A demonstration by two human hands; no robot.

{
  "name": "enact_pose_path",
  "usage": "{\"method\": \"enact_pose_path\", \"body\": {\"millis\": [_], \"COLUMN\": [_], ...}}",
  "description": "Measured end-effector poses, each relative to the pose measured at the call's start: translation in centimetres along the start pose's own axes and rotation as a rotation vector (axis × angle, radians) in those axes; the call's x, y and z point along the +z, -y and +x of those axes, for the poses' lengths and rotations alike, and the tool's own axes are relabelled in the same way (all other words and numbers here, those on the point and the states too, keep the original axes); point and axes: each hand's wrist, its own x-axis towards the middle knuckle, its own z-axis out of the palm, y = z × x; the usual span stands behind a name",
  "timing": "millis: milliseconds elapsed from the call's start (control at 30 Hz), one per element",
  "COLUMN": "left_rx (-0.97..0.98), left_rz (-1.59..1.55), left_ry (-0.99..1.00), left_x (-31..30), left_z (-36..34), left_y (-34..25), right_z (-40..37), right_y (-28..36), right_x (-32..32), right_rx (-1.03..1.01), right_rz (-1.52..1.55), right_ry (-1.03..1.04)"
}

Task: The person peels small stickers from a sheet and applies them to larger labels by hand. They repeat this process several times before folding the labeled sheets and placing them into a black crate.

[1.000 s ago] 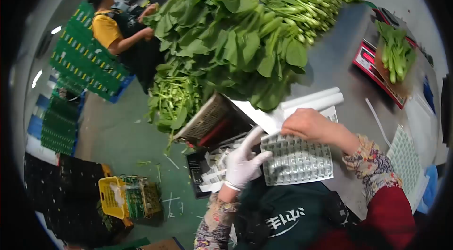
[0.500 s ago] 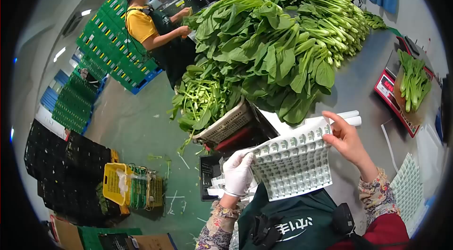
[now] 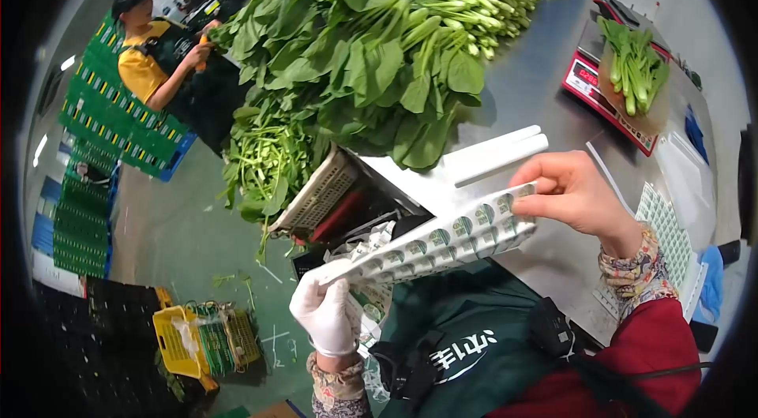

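Observation:
A sheet of round green-and-white stickers (image 3: pixel 450 238) is stretched between my two hands, tilted and seen at a shallow angle. My left hand (image 3: pixel 325 311), in a white glove, pinches its left end. Bare fingers of my right hand (image 3: pixel 572 193) pinch the upper right corner between thumb and forefinger. Behind the sheet lie white rolls (image 3: pixel 501 156) on the metal table (image 3: pixel 545 78). A large heap of leafy greens (image 3: pixel 347 55) covers the table's far side.
A red scale (image 3: pixel 604 98) bears a bunch of greens (image 3: pixel 634 71) at the right. More sticker sheets (image 3: pixel 667 232) lie near my right sleeve. A crate (image 3: pixel 316 197) stands at the table's left edge. A co-worker (image 3: pixel 170 63) stands at upper left. Yellow basket (image 3: pixel 175 343) on the floor.
The sticker sheet has tilted from facing me to nearly edge-on. My left hand has moved left and down. The whole view has shifted, with the table's contents now further left.

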Motion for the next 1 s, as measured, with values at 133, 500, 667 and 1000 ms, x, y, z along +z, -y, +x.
{"method": "enact_pose_path", "body": {"millis": [133, 500, 667, 1000], "left_rx": [0.09, -0.401, -0.423, -0.421], "left_rz": [0.067, -0.191, 0.032, 0.048], "left_ry": [-0.082, 0.311, 0.302, 0.38], "left_x": [2.2, 10.3, 11.7, 14.5], "left_z": [-0.2, 4.7, 6.1, 6.4], "left_y": [-0.9, 8.6, 10.1, 11.5], "right_z": [-2.5, -0.9, -0.6, 6.9], "right_y": [0.2, -9.5, -11.3, -13.1], "right_x": [-1.4, -6.3, -7.6, -11.5], "right_rx": [-0.043, 0.009, 0.025, -0.256], "right_rz": [-0.175, -0.248, -0.273, -0.803], "right_ry": [-0.15, -0.357, -0.351, 0.082]}}
